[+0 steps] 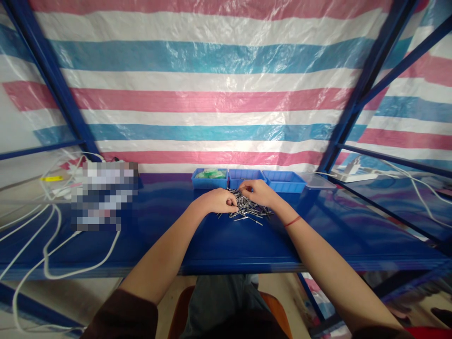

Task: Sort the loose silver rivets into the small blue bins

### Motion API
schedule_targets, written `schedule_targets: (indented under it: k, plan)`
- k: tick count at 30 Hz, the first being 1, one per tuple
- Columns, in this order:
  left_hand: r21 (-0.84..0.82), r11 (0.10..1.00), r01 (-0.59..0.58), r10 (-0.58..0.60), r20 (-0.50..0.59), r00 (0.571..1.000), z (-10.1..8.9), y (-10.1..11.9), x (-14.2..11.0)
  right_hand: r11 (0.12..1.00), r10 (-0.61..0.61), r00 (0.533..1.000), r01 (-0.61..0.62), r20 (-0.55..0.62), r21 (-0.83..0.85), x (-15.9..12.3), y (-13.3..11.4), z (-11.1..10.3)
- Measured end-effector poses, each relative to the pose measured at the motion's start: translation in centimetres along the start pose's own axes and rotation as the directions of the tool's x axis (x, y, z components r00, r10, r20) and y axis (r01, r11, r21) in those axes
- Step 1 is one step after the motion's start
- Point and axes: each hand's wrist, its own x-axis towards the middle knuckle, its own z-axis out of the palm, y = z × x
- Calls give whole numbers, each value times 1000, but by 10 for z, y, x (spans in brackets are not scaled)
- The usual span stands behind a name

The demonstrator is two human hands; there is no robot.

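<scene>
A loose pile of thin silver metal pins [249,208], which look like blind rivets, lies on the blue tabletop. My left hand [217,201] is at the pile's left side, thumb and fingers curled together. Over the far edge of the pile, my right hand [259,192] has its fingertips pinched. Whatever either hand holds is too small to make out. Just behind the pile stand three blue bins: the left bin [210,185] with green and clear plastic packets in it, the middle bin [247,173] partly hidden by my right hand, and the right bin [285,183].
A clear plastic lid or tray [320,181] lies right of the bins. White cables [52,245] loop over the left side of the table [169,249], near a blurred-out area. A white power strip [355,172] sits at the right. Blue metal posts [356,103] frame the striped sheet.
</scene>
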Motion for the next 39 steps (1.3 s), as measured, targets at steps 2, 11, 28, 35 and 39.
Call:
schedule_targets:
  k: [2,11,28,35,39]
  plan:
    - [39,999,-14,14,10,1000,1,-1,1,1000,-7,1000,6,14,13,0,-1,1]
    - [114,993,24,-17,-66,998,8,4,4,1000,-5,999,4,42,28,-2,-5,0]
    - [257,953,158,-111,-189,976,16,9,7,1000,2,996,-2,87,-4,-2,-7,-1]
    - [202,973,111,-67,-211,975,14,9,5,999,21,1000,-20,11,-47,-2,-1,-4]
    - [259,964,65,-37,-112,993,10,17,5,999,21,1000,-20,18,-39,-2,-1,-3]
